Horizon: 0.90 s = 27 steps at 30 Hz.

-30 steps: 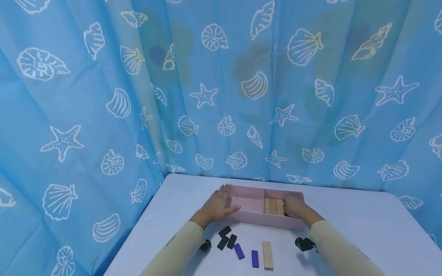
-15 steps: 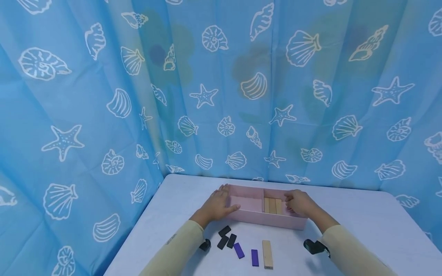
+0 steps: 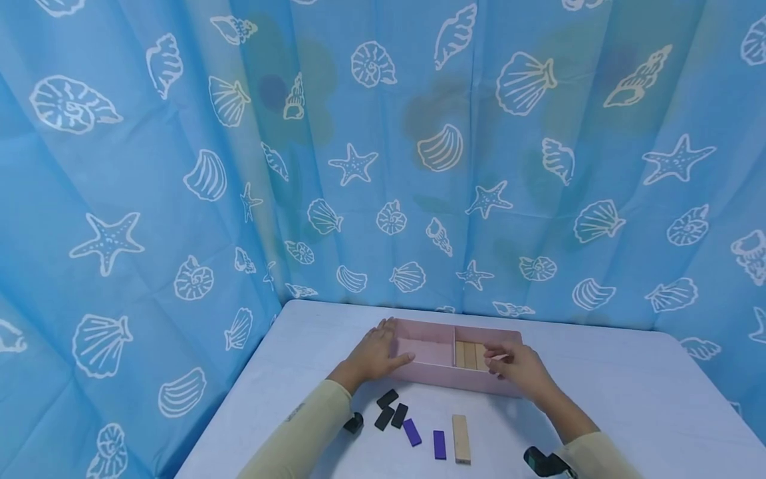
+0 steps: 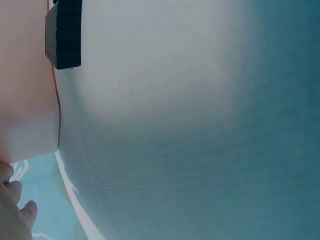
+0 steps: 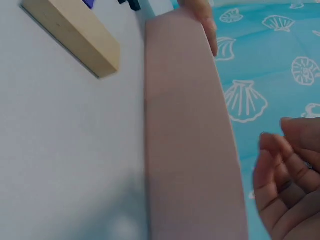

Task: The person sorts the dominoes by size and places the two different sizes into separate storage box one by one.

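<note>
Lying beside right hand (image 3: 525, 370), wooden blocks (image 3: 469, 356)

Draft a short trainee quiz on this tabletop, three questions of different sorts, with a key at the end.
1. How many black blocks lie on the table?
2. Fill the gap: the person's ____ hand rests against one end of the pink box.
3. True or false: in the head view, the wooden blocks inside the box sit left of its divider.

Key:
1. Three.
2. Left: the left hand is at that end.
3. False: the wooden blocks sit right of the divider.
</note>
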Each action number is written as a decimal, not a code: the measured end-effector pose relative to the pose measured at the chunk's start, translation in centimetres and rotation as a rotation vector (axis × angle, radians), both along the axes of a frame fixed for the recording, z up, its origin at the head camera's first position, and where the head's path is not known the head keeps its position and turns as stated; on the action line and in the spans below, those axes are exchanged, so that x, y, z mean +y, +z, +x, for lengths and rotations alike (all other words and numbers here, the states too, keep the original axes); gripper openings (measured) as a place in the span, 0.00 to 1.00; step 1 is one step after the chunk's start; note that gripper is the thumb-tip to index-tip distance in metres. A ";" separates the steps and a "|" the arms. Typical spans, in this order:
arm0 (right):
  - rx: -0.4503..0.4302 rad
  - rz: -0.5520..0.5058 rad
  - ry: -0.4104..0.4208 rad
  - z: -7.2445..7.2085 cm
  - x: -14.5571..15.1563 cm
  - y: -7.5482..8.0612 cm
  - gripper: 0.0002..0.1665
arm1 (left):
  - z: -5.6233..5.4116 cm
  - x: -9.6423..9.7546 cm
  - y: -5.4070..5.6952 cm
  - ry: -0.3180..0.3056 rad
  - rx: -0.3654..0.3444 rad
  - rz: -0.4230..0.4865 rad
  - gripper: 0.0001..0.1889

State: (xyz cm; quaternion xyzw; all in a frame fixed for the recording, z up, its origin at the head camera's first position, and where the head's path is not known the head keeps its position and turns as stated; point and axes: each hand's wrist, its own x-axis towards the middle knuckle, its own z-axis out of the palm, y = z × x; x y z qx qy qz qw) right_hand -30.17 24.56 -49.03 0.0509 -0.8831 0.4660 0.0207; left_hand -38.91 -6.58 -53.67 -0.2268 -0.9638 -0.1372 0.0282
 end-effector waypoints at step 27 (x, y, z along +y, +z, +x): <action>-0.251 -0.026 0.166 3.1 -2.4 -5.0 0.27 | 0.3 -0.1 0.6 0.003 -0.006 -0.033 0.53</action>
